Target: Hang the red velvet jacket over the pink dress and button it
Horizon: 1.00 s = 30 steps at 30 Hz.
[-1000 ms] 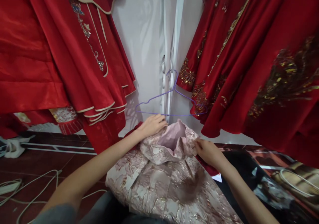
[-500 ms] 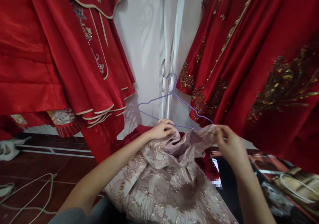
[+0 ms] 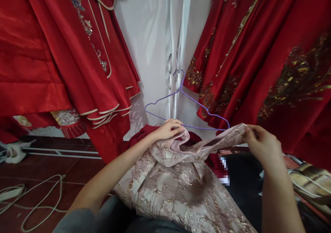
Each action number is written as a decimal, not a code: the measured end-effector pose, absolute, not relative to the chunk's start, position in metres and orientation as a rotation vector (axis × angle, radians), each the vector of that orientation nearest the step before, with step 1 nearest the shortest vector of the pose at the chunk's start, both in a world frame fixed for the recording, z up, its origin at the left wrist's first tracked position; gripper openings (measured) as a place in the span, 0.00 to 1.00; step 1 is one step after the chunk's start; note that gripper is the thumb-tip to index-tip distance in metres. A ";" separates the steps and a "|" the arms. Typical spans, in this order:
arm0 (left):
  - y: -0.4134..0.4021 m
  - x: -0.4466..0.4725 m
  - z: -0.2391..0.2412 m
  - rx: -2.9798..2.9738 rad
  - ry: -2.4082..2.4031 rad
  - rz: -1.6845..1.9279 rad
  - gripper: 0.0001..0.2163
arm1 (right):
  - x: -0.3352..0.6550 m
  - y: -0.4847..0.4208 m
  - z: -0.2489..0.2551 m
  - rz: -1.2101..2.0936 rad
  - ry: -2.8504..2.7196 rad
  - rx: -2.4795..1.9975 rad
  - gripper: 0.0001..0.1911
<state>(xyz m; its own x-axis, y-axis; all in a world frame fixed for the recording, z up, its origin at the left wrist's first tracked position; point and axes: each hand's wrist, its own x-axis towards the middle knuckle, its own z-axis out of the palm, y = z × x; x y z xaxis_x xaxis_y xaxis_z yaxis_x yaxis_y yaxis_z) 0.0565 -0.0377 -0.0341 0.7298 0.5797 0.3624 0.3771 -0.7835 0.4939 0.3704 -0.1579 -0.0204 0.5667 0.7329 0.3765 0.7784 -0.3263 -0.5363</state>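
Note:
A dusty-pink brocade dress (image 3: 178, 188) with shiny gold threads lies across my lap, its smooth pink lining showing at the top opening. My left hand (image 3: 169, 128) is closed on the dress's upper edge, close to the lower bar of a purple hanger (image 3: 214, 117). Whether those fingers also grip the bar cannot be seen. Pinched in my right hand (image 3: 262, 145) is the other end of the top edge, drawn out to the right in a taut strip. The hanger's hook is up by white metal poles, and its bar runs just behind the dress.
Red embroidered gowns hang at left (image 3: 51, 60) and right (image 3: 248, 64). White poles (image 3: 170, 36) stand against the pale wall between them. Dark red cloth (image 3: 139, 134) lies behind the dress. A white cable (image 3: 60, 191) loops over the tiled floor at left.
My right hand has moved right, stretching the dress's top edge farther out. My left hand keeps its hold in nearly the same place. The view has shifted slightly.

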 end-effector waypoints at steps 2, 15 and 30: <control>-0.038 0.056 -0.032 2.547 0.747 0.717 0.16 | 0.374 -0.158 -0.020 -0.057 -1.204 -2.137 0.18; -0.038 0.057 -0.038 2.544 0.729 0.750 0.13 | 0.349 -0.163 -0.012 -0.196 -1.222 -1.978 0.16; -0.044 0.061 -0.038 2.422 0.675 0.900 0.13 | 0.294 -0.085 -0.001 -0.125 -1.596 -1.575 0.15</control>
